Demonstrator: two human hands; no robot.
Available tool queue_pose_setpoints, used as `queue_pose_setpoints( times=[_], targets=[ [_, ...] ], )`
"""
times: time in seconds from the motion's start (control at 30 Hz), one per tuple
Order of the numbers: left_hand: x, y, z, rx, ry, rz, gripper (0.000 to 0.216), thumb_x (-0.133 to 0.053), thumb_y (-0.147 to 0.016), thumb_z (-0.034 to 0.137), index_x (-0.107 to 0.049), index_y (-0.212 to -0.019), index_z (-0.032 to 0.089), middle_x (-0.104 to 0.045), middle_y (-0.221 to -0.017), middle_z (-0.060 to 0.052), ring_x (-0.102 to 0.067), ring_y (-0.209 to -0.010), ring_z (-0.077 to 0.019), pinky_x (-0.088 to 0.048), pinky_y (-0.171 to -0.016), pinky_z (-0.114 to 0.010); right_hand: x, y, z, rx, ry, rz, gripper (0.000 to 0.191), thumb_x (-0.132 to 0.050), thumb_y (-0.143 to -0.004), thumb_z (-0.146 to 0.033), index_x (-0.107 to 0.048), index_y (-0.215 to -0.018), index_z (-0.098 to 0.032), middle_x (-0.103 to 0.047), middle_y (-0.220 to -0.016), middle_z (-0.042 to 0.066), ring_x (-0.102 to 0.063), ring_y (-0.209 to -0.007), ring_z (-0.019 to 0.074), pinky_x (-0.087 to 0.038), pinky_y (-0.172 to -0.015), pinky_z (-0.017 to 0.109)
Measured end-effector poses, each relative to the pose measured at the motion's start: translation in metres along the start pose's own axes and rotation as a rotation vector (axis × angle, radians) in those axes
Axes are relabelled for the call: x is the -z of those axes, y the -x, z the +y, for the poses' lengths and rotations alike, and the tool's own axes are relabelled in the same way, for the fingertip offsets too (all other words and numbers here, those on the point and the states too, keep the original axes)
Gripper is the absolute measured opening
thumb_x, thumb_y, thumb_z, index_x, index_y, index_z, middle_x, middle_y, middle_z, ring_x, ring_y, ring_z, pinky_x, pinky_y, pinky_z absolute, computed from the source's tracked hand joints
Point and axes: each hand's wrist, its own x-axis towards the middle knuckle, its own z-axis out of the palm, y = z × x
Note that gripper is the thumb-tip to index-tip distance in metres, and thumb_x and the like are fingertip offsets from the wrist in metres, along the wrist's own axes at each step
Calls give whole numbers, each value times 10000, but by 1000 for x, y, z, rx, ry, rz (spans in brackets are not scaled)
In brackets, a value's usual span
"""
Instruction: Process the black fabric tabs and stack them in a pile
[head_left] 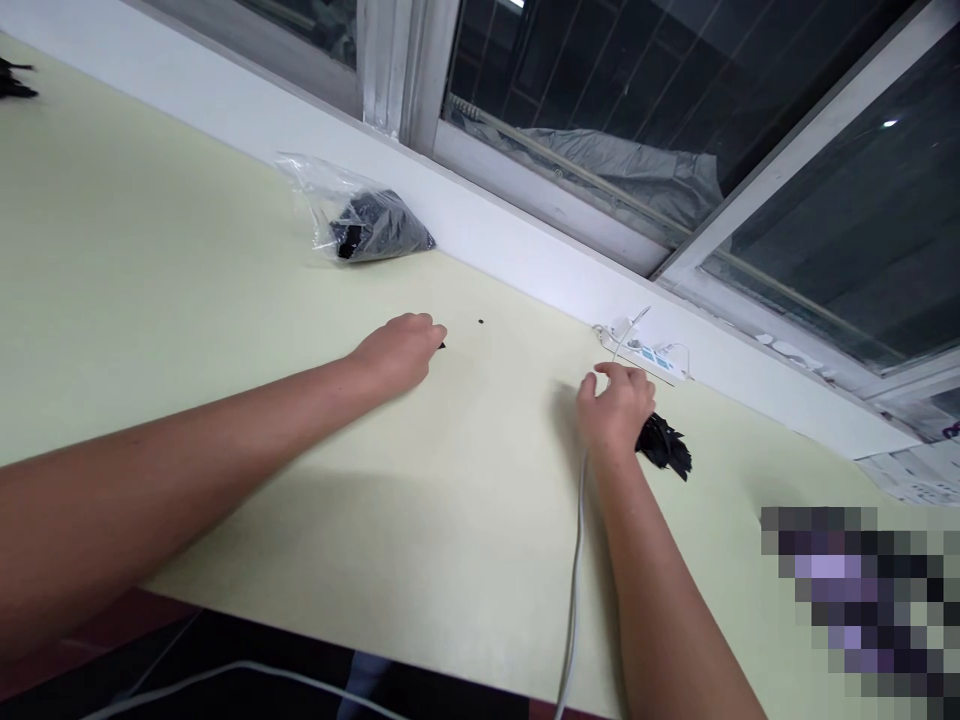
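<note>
My left hand [401,352] is closed near the middle of the pale yellow table, its fingers curled downward. A small black piece [442,346] pokes out at its fingertips; most of it is hidden. Further right, my right hand [616,410] is curled, with the thumb a little apart from the index finger. From its outer side sticks a bundle of thin black strips [665,447], which it appears to grip; the fingers on it are hidden. A pale cable [577,570] runs under or behind this hand. A tiny black dot-like piece [481,321] lies between the two hands.
Along the wall stands a white power strip [649,355] with plugs and cords. A clear plastic bag [382,225] of dark material lies at the back, and another black bundle [16,80] at the far left. A pixelated patch covers the lower right. Windows line the back.
</note>
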Motion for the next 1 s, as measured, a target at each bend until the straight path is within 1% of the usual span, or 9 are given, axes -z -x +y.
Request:
queue_pose_setpoints(
  times=[0.13, 0.23, 0.3, 0.37, 0.47, 0.57, 0.77, 0.87, 1.0],
  targets=[
    [6, -3, 8, -23, -36, -18, 234, -419, -907, 129, -652, -896, 140, -603, -915, -122, -570, -823, -223, -427, -695, -317, -5, 11, -28, 201, -192, -70, 242, -514, -867, -300, -696, -975, -183, -609, -993, 115, -541, -975, 283, -417, -910, 461],
    [9, -3, 18, -150, 72, 106, 221, -434, -918, 143, -649, -967, 149, -632, -996, -105, -592, -907, -219, -450, -786, -325, -4, 16, -40, 231, -350, -173, 237, -527, -880, -319, -683, -996, -185, -614, -999, 105, -561, -917, 249, -459, -857, 419],
    [8, -1, 27, -250, 195, 171, 200, -457, -914, 147, -642, -988, 160, -648, -1014, -81, -602, -916, -197, -455, -816, -312, -2, 19, -48, 172, -509, -327, 258, -554, -885, -361, -666, -1042, -190, -635, -1020, 96, -577, -834, 213, -484, -763, 372],
    [6, 2, 35, -346, 320, 169, 192, -462, -914, 139, -637, -985, 172, -657, -997, -58, -610, -910, -173, -460, -820, -290, 1, 23, -57, 84, -728, -528, 321, -591, -883, -414, -638, -1122, -203, -659, -1067, 86, -599, -817, 190, -491, -703, 329],
    [2, 8, 44, -442, 460, 123, 199, -469, -906, 112, -624, -1007, 185, -647, -1017, -47, -609, -930, -152, -464, -833, -270, 6, 28, -71, 33, -1065, -834, 417, -643, -869, -452, -611, -1215, -222, -674, -1132, 72, -630, -940, 185, -508, -732, 289],
    [2, 10, 48, -441, 530, 111, 212, -491, -893, 100, -605, -1049, 188, -633, -1036, -51, -597, -916, -147, -469, -822, -269, 8, 30, -77, 14, -1189, -1015, 405, -692, -843, -449, -661, -1167, -206, -699, -1047, 56, -641, -916, 171, -528, -739, 276],
    [-2, 9, 48, -354, 578, 174, 180, -487, -927, 153, -616, -1051, 174, -633, -1015, -54, -598, -864, -140, -478, -795, -278, -1, 32, -72, -188, -1256, -1014, 390, -771, -749, -495, -726, -955, -168, -705, -804, 33, -661, -736, 151, -590, -757, 327],
    [-3, 8, 49, -290, 587, 150, 192, -508, -920, 177, -635, -1063, 167, -657, -1017, -53, -613, -836, -138, -482, -777, -282, -4, 32, -71, -208, -1210, -980, 379, -755, -759, -512, -730, -920, -170, -696, -782, 29, -650, -689, 139, -590, -699, 303],
    [-3, 7, 47, -278, 593, 72, 184, -548, -904, 210, -684, -1025, 190, -697, -944, -21, -628, -838, -142, -476, -757, -273, -2, 32, -73, -189, -1143, -953, 366, -719, -792, -525, -726, -915, -180, -690, -795, 37, -650, -712, 148, -565, -629, 270]
  ],
)
